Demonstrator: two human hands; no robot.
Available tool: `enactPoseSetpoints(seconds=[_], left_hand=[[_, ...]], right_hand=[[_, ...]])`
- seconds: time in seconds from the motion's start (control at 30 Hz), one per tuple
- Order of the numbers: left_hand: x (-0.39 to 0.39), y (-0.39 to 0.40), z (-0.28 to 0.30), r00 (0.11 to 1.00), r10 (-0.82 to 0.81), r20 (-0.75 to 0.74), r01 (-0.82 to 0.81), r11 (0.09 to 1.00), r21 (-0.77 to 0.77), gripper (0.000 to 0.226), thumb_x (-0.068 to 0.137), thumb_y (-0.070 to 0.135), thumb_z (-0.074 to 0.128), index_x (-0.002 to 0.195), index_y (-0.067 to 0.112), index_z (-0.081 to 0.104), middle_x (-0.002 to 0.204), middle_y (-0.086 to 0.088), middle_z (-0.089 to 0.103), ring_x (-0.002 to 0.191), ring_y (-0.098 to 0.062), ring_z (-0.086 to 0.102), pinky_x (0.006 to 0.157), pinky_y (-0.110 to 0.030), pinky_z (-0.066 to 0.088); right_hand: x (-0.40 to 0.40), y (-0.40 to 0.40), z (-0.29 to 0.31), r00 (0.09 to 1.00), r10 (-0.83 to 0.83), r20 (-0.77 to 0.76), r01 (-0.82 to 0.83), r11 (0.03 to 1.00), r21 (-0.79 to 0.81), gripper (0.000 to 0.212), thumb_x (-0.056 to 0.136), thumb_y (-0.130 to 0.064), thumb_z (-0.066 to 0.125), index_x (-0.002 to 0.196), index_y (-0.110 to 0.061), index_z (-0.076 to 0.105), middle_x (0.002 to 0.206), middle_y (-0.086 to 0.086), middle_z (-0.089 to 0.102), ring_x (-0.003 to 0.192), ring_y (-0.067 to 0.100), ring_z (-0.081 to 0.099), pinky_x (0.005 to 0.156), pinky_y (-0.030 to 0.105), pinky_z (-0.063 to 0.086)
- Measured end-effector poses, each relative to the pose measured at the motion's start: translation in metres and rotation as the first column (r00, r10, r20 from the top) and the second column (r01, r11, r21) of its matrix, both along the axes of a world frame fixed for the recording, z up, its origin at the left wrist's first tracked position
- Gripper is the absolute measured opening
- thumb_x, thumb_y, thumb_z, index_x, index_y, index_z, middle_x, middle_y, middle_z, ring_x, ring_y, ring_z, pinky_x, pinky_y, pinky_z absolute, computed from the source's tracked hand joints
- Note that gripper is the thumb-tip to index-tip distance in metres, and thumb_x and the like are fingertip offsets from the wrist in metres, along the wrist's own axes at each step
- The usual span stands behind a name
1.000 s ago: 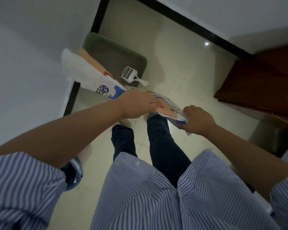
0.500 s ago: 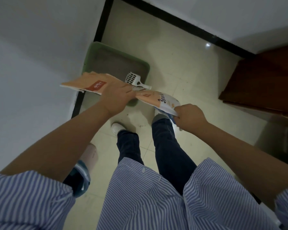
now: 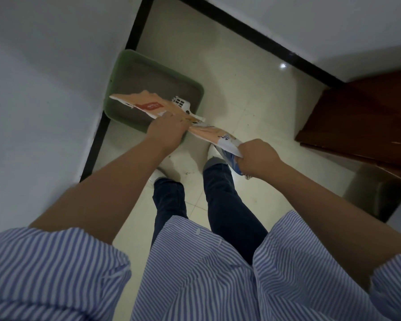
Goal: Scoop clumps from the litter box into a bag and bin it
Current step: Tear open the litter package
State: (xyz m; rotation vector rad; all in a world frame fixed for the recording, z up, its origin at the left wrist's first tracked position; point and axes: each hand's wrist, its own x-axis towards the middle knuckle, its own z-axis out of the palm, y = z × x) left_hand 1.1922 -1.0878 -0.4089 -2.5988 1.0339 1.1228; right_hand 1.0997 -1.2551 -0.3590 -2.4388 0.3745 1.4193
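A green litter box [image 3: 122, 66] with grey litter stands on the floor in the wall corner. A white slotted scoop [image 3: 180, 103] lies at its near right side, partly hidden by the bag. I hold an orange, white and blue printed bag [image 3: 146, 103] stretched flat above the box's near edge. My left hand [image 3: 166, 126] grips the bag near its middle. My right hand [image 3: 255, 158] grips its right end, over my right foot.
White walls with a black baseboard [image 3: 134, 35] close in the left and far sides. A dark wooden door [image 3: 361, 117] stands at the right. My legs and shoes [image 3: 212, 152] are on the pale tiled floor just before the box.
The bag has been turned from a crumpled, raised shape to a flatter stretch between both hands. My left hand slid toward the box and my right hand pulled slightly right.
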Motion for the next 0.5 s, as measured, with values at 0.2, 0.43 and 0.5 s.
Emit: enactPoseSetpoints(seconds=[0.2, 0.43, 0.5], left_hand=[[-0.006, 0.008, -0.006, 0.999, -0.005, -0.040, 0.006, 0.999, 0.033, 0.040, 0.094, 0.002, 0.036, 0.133, 0.009, 0.047, 0.131, -0.015, 0.048, 0.124, -0.029, 0.039, 0.096, -0.039, 0.039], [-0.012, 0.018, -0.011, 0.997, 0.004, -0.081, -0.003, 1.000, 0.020, 0.040, 0.092, -0.001, 0.036, 0.130, 0.005, 0.048, 0.126, -0.016, 0.050, 0.121, -0.030, 0.039, 0.097, -0.040, 0.041], [-0.012, 0.019, -0.010, 0.996, 0.012, -0.088, -0.009, 1.000, 0.028, 0.040, 0.092, -0.001, 0.036, 0.130, 0.005, 0.047, 0.126, -0.016, 0.049, 0.122, -0.030, 0.039, 0.097, -0.041, 0.041]], right_hand=[[-0.002, 0.006, 0.001, 1.000, 0.010, -0.024, -0.010, 1.000, -0.002, 0.033, 0.090, -0.016, 0.049, 0.119, 0.000, 0.054, 0.116, 0.016, 0.060, 0.104, 0.031, 0.060, 0.084, 0.030, 0.048], [-0.009, 0.013, 0.002, 1.000, -0.003, -0.026, 0.003, 1.000, -0.004, 0.034, 0.091, -0.018, 0.048, 0.118, 0.001, 0.054, 0.117, 0.018, 0.059, 0.106, 0.031, 0.059, 0.086, 0.031, 0.047], [-0.009, 0.015, 0.001, 1.000, -0.010, -0.027, 0.010, 1.000, -0.002, 0.034, 0.090, -0.017, 0.050, 0.117, 0.001, 0.054, 0.116, 0.018, 0.059, 0.104, 0.031, 0.060, 0.084, 0.030, 0.048]])
